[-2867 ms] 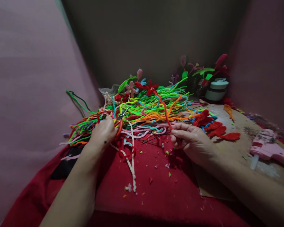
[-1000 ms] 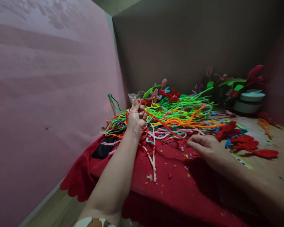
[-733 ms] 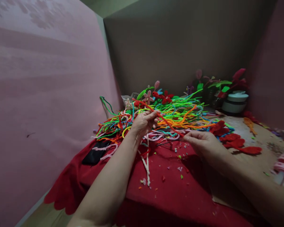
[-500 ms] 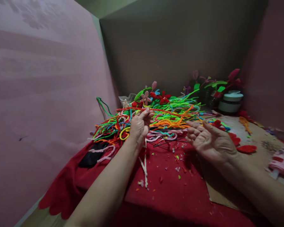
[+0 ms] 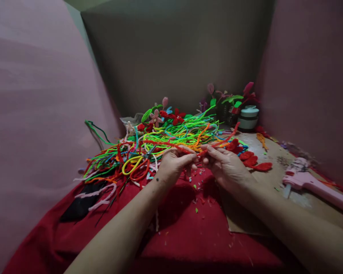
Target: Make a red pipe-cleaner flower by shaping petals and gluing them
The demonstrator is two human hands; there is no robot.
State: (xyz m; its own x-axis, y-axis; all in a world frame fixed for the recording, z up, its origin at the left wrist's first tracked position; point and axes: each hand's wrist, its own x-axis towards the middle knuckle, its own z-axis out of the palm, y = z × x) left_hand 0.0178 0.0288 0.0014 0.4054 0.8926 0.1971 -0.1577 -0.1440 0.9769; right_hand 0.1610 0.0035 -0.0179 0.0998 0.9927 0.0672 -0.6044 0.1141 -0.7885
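Red stem [image 5: 202,153] is pinched by left hand [image 5: 173,164] and right hand [image 5: 227,165], well inside the near edge of cloth [image 5: 188,243]

The left hand [image 5: 175,164] and right hand [image 5: 225,166] hide parts of the red pipe cleaner [image 5: 163,143]. The right edge cuts off the pink glue gun [image 5: 305,179]. Pink pipe cleaners [image 5: 103,191] partly cover a black slab [image 5: 78,205], too dark to identify. The scraps [image 5: 196,210] are too small to tell.

Bare forearms [image 5: 122,228], small dark wrist spot [image 5: 157,179]
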